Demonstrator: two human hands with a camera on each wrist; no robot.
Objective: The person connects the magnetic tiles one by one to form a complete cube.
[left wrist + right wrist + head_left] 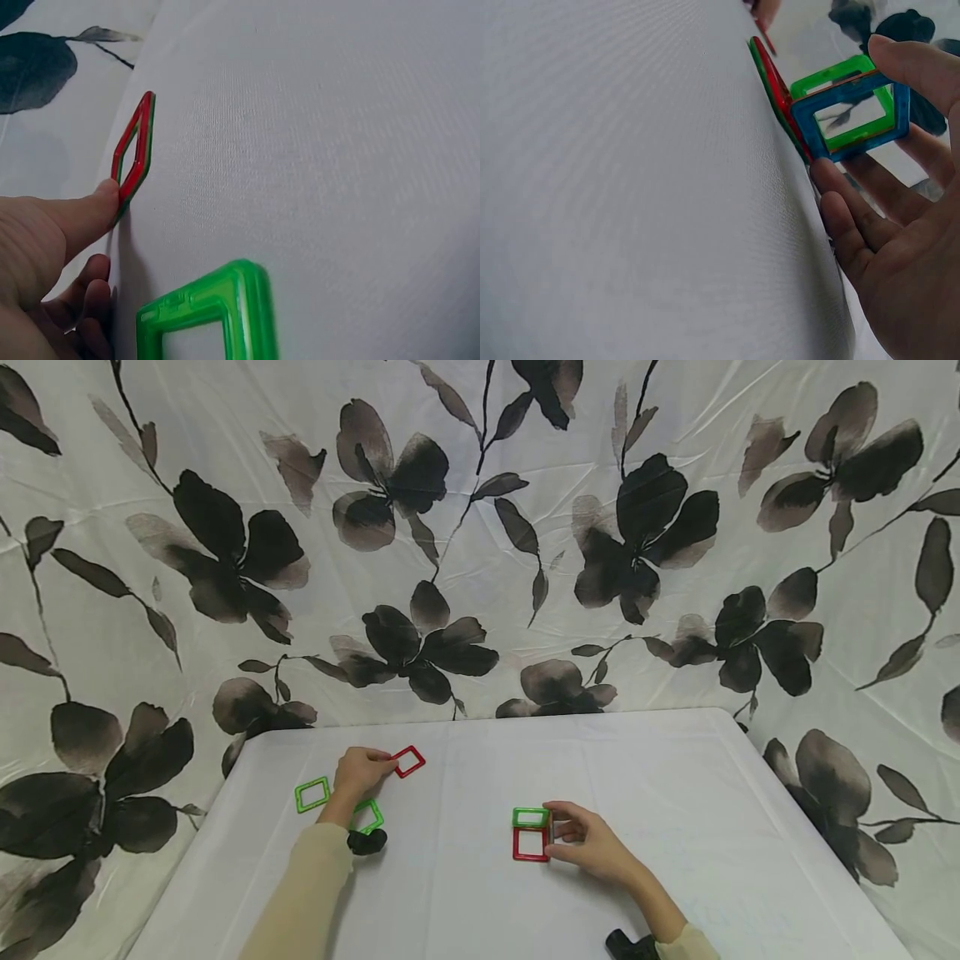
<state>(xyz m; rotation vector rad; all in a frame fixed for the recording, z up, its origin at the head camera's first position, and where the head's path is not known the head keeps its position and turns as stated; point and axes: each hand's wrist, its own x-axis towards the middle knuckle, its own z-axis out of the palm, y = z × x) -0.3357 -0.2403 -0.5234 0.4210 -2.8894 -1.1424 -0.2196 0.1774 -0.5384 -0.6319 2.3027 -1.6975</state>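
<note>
My left hand (pixel 363 771) pinches a red square magnetic tile (pixel 418 754) by its edge; in the left wrist view this red tile (pixel 139 171) is tilted near the table surface. Under that forearm lies a green square tile (pixel 379 815), and another green tile (pixel 314 807) is to its left. Further right, a red tile (pixel 530 858) lies flat, with a green tile (pixel 530 811) standing along its far edge. My right hand (pixel 596 847) holds a blue tile (pixel 902 111) upright at the flat tile's right edge, thumb on top and fingers below.
A white-covered table (pixel 450 902) spans the front, with a floral cloth (pixel 480 543) hanging behind its far edge. Black wrist straps show at the left (pixel 367 842) and right cuffs.
</note>
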